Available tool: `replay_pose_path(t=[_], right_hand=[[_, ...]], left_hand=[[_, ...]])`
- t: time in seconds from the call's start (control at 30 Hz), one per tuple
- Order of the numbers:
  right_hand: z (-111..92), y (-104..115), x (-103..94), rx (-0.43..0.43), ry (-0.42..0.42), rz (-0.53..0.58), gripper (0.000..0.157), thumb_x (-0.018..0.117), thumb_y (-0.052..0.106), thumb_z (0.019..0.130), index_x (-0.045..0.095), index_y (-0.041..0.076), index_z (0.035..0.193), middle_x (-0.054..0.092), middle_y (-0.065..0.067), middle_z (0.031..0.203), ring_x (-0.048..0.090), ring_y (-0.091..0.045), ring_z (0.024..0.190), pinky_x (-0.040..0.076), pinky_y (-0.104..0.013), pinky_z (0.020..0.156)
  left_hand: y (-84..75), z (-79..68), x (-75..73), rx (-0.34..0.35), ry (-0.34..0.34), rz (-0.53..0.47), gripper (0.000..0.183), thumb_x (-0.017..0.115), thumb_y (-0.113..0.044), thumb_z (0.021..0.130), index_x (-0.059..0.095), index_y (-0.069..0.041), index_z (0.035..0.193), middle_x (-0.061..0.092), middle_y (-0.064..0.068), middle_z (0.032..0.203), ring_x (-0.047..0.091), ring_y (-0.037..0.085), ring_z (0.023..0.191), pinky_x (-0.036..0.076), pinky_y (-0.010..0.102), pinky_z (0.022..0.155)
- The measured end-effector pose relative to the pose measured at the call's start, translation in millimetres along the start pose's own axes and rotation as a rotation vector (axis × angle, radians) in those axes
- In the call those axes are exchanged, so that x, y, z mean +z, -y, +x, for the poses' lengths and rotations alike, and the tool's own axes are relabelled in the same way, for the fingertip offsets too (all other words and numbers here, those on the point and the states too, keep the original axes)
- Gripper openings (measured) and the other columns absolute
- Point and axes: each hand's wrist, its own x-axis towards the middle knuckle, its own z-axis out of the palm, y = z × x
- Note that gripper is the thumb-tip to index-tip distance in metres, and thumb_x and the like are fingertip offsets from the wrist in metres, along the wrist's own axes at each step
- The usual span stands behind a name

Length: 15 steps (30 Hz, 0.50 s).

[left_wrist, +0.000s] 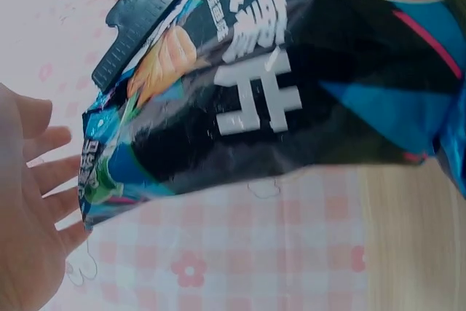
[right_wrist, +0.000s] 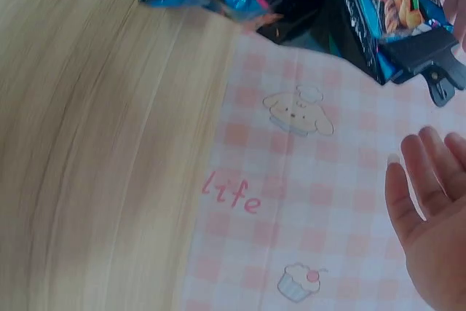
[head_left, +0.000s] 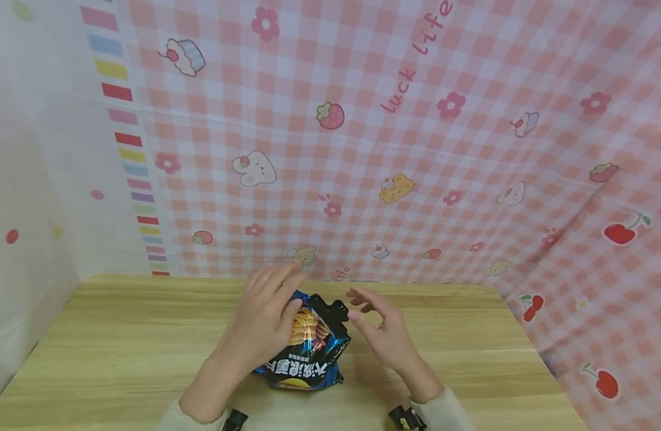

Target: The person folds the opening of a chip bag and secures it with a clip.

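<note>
A black and blue bag of potato chips [head_left: 303,365] lies on the table, with pale lettering and chips printed on it. Across its far right edge a black plastic clip [head_left: 329,307] is clamped; the right wrist view shows the clip [right_wrist: 426,56] gripping the folded foil. My left hand [head_left: 263,317] is at the bag's left side with fingers extended. In the left wrist view those fingers [left_wrist: 54,172] reach the bag's corner, and whether they press it I cannot tell. Just right of the clip, my right hand [head_left: 384,335] is held with fingers spread, apart from it.
The wooden table [head_left: 120,347] extends to both sides of the bag. Behind it hangs a pink checked cloth [head_left: 363,149], which continues along the right side. A pale dotted cloth [head_left: 34,179] hangs at the left. Black wrist mounts [head_left: 408,417] sit by the sleeves.
</note>
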Motion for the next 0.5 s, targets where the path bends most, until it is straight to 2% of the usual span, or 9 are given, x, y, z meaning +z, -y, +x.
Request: replay_pose_path(t=[0.2, 0.37, 0.5], right_hand=[[-3.4, -4.1, -14.1, 0.020, -0.012, -0.065, 0.057, 0.073, 0.006, 0.094, 0.057, 0.009, 0.148, 0.064, -0.011, 0.142, 0.061, -0.026, 0.125, 0.051, -0.040, 0.102], [-8.6, -10.3, -28.7, 0.043, -0.016, -0.123, 0.070, 0.072, 0.008, 0.094, 0.046, 0.014, 0.158, 0.046, -0.009, 0.162, 0.046, -0.029, 0.145, 0.041, -0.058, 0.113], [-12.9, -17.8, -38.8, 0.039, -0.013, -0.184, 0.076, 0.072, 0.014, 0.096, 0.037, 0.019, 0.164, 0.036, -0.005, 0.167, 0.038, -0.031, 0.150, 0.033, -0.066, 0.114]], left_hand=[[9.8, -9.7, -15.0, -0.065, 0.071, 0.040, 0.058, 0.055, -0.018, 0.106, 0.040, 0.003, 0.157, 0.030, 0.021, 0.168, 0.031, 0.043, 0.152, 0.014, 0.056, 0.127], [23.3, -19.7, -28.1, -0.085, 0.084, 0.120, 0.061, 0.050, -0.023, 0.108, 0.032, 0.003, 0.161, 0.016, 0.020, 0.172, 0.022, 0.044, 0.155, 0.009, 0.057, 0.127], [35.9, -29.2, -38.4, -0.116, 0.085, 0.157, 0.061, 0.039, -0.033, 0.113, 0.027, 0.000, 0.163, 0.007, 0.017, 0.174, 0.013, 0.041, 0.158, 0.001, 0.053, 0.128]])
